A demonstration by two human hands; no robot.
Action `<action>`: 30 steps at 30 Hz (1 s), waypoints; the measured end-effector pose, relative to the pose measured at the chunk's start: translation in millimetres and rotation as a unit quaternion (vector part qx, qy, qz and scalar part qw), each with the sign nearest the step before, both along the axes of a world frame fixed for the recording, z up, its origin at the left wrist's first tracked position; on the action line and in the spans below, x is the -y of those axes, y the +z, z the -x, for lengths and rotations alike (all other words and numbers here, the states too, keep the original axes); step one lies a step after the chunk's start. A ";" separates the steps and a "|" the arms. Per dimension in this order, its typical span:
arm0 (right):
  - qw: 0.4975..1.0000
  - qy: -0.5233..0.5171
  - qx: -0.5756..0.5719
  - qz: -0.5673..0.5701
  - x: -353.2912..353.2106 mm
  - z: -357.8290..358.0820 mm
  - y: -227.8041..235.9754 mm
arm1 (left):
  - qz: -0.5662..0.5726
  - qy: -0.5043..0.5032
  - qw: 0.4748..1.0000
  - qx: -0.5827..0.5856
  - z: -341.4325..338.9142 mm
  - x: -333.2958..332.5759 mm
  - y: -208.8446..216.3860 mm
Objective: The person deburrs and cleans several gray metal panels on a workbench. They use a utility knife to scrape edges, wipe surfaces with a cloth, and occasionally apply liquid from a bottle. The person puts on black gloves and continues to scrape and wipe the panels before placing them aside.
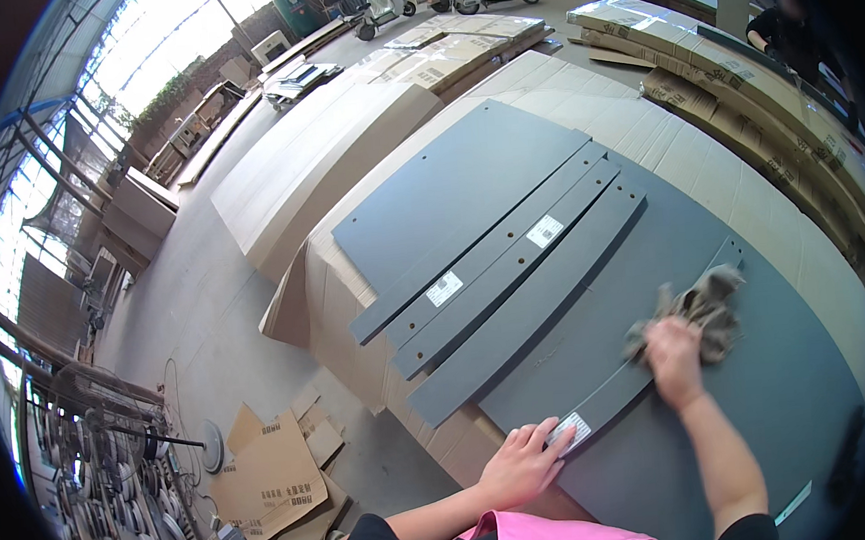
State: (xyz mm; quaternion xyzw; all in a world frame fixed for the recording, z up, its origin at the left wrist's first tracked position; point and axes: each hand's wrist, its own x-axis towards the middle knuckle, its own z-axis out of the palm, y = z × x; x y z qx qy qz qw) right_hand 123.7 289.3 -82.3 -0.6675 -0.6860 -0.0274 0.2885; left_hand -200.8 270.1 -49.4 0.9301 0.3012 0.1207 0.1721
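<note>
Slim grey strip [607,398] under crumpled cloth [713,313] bunched in right hand [674,353]

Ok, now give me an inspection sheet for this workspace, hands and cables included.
Surface: cardboard under grey panels.
Work items: grey strip lying over a large grey panel; bunched rag; other grey strips nearby.
Clutter: flattened cardboard pieces on the floor.
Hands: left hand on the strip's labelled end; right hand gripping the rag.
Cables: none identifiable for certain.
Surroundings: stacked cardboard packs, scooters, another person at upper right.
</note>
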 end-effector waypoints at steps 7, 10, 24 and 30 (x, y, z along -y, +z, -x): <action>0.991 0.079 0.097 0.055 35.5 50.9 16.7 | -0.018 0.001 0.999 0.031 2.8 -0.1 -7.9; 0.972 -0.211 0.029 0.099 1.1 -15.1 18.8 | -0.026 -0.002 0.999 0.041 3.6 1.0 -10.8; 0.991 -0.091 -0.015 0.097 67.5 80.8 20.1 | 0.087 0.134 0.979 0.124 40.8 -0.7 -12.0; 0.997 -0.049 0.058 0.018 83.3 138.7 16.9 | 0.491 0.191 0.818 0.230 60.9 1.5 -37.6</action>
